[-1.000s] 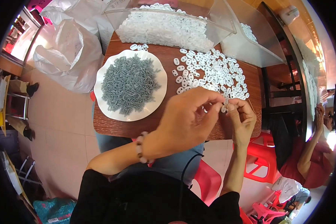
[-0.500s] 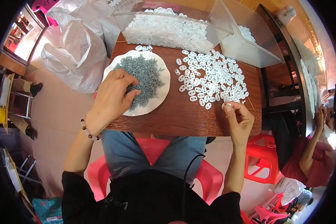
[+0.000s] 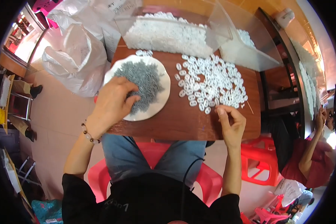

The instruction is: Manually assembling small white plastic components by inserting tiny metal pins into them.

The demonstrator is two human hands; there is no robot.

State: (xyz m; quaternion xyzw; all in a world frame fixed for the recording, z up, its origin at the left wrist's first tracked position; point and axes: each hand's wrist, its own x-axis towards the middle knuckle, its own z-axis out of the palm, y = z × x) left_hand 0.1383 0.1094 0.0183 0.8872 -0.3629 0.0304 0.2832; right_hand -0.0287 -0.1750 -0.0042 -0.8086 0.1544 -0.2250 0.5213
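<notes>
Plate point(image 3: 158, 105) at 10 o'clock apparently keeps grey pieces point(image 3: 147, 82) near left hand point(image 3: 115, 100), grip apart; right hand point(image 3: 233, 124), 3 o'clock, seems clamped on 1 white piece point(image 3: 217, 107).

Worktop point(image 3: 183, 128) reddish brown, darker wood grain. Plate point(image 3: 165, 98) plain white. Small pieces point(image 3: 147, 84) on it bluish grey. Oval pieces point(image 3: 212, 84) white. Bracelet point(image 3: 90, 136): pale and dark beads mixed. Shirt point(image 3: 153, 198) black, pale lettering. Jeans point(image 3: 117, 158) faded blue. Chair point(image 3: 211, 183) pinkish red. Stool point(image 3: 261, 155) bright red.

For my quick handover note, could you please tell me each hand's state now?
Left hand: partly open at gray rod-like pieces; holding unclear.
Right hand: closed, pinching what looks like a white piece.
</notes>
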